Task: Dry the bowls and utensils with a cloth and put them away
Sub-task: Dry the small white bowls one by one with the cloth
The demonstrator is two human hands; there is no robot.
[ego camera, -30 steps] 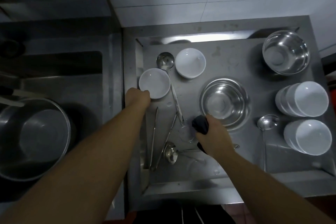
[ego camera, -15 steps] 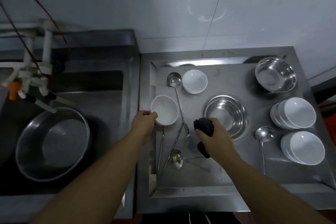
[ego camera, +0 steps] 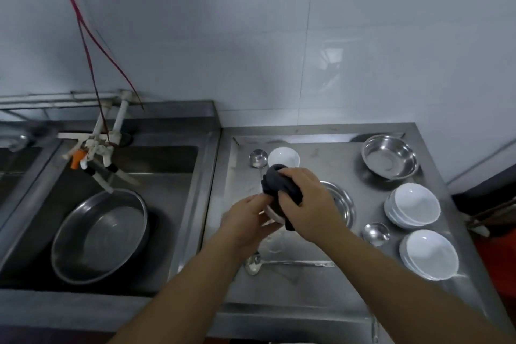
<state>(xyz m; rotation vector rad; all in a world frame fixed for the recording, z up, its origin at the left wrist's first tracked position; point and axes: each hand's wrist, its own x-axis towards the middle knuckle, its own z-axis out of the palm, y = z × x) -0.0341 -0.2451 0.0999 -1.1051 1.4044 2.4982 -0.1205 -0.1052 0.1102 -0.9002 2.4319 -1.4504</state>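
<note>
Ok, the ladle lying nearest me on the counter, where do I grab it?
Take the ladle by its handle, from above near mid-length. It lies flat, pointing right, clear of other things; the cup sits left, by the left forearm.

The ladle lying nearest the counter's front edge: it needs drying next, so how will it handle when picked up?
The ladle looks like polished steel on a wet-looking counter, so probably slippery. Its long thin handle should stay stiff, and the rounded bowl end probably makes it end-heavy, apt to tip downward if gripped far out along the handle.
</note>
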